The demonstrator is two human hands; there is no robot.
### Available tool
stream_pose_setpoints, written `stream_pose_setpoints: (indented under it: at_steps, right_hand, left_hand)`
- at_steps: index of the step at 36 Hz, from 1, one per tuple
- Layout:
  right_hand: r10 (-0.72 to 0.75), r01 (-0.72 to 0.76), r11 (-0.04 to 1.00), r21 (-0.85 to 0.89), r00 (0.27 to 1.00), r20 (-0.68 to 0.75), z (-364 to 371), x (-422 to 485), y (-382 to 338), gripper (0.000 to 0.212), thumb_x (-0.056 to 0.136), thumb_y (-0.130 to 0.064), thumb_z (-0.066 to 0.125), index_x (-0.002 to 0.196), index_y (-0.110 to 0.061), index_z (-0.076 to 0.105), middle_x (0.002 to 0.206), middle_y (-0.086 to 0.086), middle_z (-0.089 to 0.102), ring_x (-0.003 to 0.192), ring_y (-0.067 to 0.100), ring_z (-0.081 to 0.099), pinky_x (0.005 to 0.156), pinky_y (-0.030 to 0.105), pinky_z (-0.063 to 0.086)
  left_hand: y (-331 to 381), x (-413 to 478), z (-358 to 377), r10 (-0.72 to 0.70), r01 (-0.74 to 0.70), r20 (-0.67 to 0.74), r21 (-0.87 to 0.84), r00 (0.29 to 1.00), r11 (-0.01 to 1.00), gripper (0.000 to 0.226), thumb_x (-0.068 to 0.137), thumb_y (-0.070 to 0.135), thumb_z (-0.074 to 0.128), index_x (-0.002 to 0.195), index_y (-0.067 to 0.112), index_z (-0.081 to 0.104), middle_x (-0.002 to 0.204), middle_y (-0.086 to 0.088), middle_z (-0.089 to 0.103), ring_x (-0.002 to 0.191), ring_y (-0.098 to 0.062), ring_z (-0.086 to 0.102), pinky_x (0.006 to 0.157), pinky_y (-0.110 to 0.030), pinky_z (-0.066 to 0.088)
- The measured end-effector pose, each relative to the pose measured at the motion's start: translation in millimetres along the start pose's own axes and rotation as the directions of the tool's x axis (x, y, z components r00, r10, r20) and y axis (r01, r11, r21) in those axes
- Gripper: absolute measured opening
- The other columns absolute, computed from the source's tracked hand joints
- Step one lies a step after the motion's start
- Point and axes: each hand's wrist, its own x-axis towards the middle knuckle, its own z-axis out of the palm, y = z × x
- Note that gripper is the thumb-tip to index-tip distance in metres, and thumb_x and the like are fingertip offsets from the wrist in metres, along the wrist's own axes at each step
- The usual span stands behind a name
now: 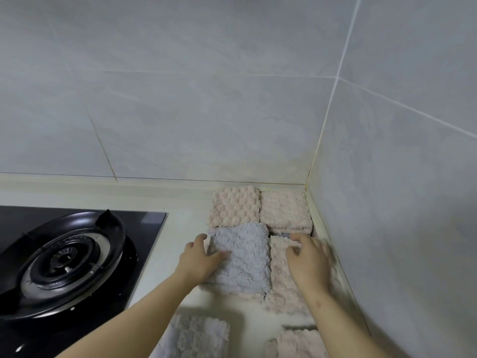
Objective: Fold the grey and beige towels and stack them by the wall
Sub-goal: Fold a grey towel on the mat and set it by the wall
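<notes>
The left hand (198, 259) has the folded grey towel (245, 264) by its left edge. The thumb sticks up past the far-left corner and the bent fingers (219, 254) lie on top, so the edge sits pinched between them. That towel is a thick, nubbly square on the pale counter (185, 202), just in front of the ones already by the tiled wall (180, 112). Close against its right side lies the beige towel (281, 288), with the same bobbly pile. The right hand (308, 264) rests on it, fingertips at its far edge. That hand is blurred, and I cannot tell whether it grips the cloth or only presses it. Against the wall sit the left beige towel (235, 206) and the corner beige towel (284, 209), folded, side by side and touching. A sliver of grey shows at the corner one's near edge, too small to make out. Nearest me, the near grey towel (198, 337) and the near beige towel (299, 343) are cut off by the bottom edge. The black gas hob (64, 259) runs out of sight on the left.
</notes>
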Motion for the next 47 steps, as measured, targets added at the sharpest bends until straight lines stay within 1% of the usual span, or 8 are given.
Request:
stream_pose_setpoints:
  at_steps: [7,16,28,35,38,40,44,47]
  right_hand:
    - [-0.003,0.024,0.977,-0.213,0.995,0.095,-15.8,-35.6,-0.4,0.035,0.086,-0.028,0.049,0.121,-0.026,0.055,0.125,0.000,0.054,0.116,0.020,0.045,0.086,0.029,0.041]
    - [-0.048,0.216,0.920,-0.326,0.889,0.456,-8.7,-69.1,17.4,0.079,0.075,-0.045,0.058,0.144,-0.041,0.018,0.148,-0.005,0.021,0.136,0.022,0.018,0.110,0.036,0.018]
    - [-0.151,0.257,0.893,-0.369,0.944,0.292,6.8,-40.1,25.2,0.057,0.094,-0.023,0.047,0.145,-0.033,0.025,0.147,-0.004,0.032,0.132,0.020,0.029,0.107,0.028,0.026]
    - [-0.153,0.256,0.916,-0.309,0.935,0.321,2.7,-41.6,26.4,0.062,0.088,-0.029,0.054,0.144,-0.028,0.028,0.148,-0.003,0.030,0.134,0.023,0.027,0.108,0.033,0.026]
    - [-0.236,0.271,0.927,-0.259,0.959,0.159,2.1,-58.0,31.9,0.052,0.073,-0.021,0.062,0.125,-0.019,0.056,0.129,0.007,0.052,0.120,0.033,0.045,0.099,0.042,0.036]
    - [-0.324,0.326,0.924,-0.201,0.945,0.046,0.0,-66.7,36.7,0.034,0.064,-0.014,0.061,0.097,-0.014,0.067,0.101,0.009,0.062,0.098,0.035,0.056,0.085,0.041,0.044]
    - [-0.206,0.261,0.962,-0.084,0.889,0.408,-15.5,-78.1,39.1,0.010,0.074,-0.018,0.056,0.071,-0.028,0.054,0.081,-0.008,0.061,0.086,0.017,0.058,0.077,0.031,0.046]
    - [-0.122,0.247,0.956,-0.157,0.824,0.554,-23.4,-81.3,43.1,0.012,0.065,-0.037,0.050,0.077,-0.037,0.052,0.091,-0.015,0.057,0.096,0.011,0.054,0.086,0.029,0.044]
  left_hand:
    - [-12.3,-26.2,-18.2,0.122,-0.119,-0.059,0.059,0.991,0.991,0.053,0.085,0.042,0.061,0.129,0.019,0.042,0.130,-0.009,0.040,0.099,-0.019,0.048,0.089,-0.029,0.041]
    - [-23.7,-41.5,-15.1,0.130,-0.127,-0.018,0.139,0.991,0.982,0.045,0.089,0.035,0.056,0.129,0.019,0.045,0.134,-0.008,0.041,0.111,-0.022,0.048,0.093,-0.028,0.038]
    - [-34.7,-56.2,-20.4,0.223,-0.204,-0.099,0.176,0.970,0.963,0.038,0.089,0.031,0.056,0.126,0.022,0.047,0.131,-0.001,0.043,0.108,-0.022,0.049,0.092,-0.028,0.041]
    - [-48.3,-68.8,-25.5,0.400,-0.358,-0.133,0.254,0.907,0.898,0.023,0.082,0.024,0.063,0.076,0.032,0.042,0.078,0.010,0.045,0.076,-0.010,0.046,0.065,-0.022,0.035]
    - [-52.6,-79.3,-29.3,0.404,-0.406,0.041,0.111,0.914,0.907,0.017,0.073,0.033,0.066,0.066,0.032,0.050,0.060,0.013,0.053,0.058,-0.004,0.047,0.060,-0.021,0.038]
    - [-56.0,-84.0,-32.1,0.410,-0.431,0.193,0.080,0.891,0.899,0.021,0.060,0.050,0.065,0.069,0.033,0.058,0.074,0.015,0.059,0.068,0.000,0.053,0.065,-0.014,0.042]
    - [-59.6,-83.6,-33.4,0.325,-0.427,0.396,0.203,0.859,0.881,0.050,0.055,0.059,0.066,0.101,0.043,0.052,0.115,0.011,0.052,0.105,-0.001,0.050,0.090,-0.013,0.036]
    - [-55.1,-85.3,-31.3,0.221,-0.399,0.468,0.325,0.856,0.857,0.065,0.074,0.046,0.069,0.132,0.033,0.042,0.128,0.013,0.045,0.119,-0.009,0.045,0.099,-0.021,0.033]
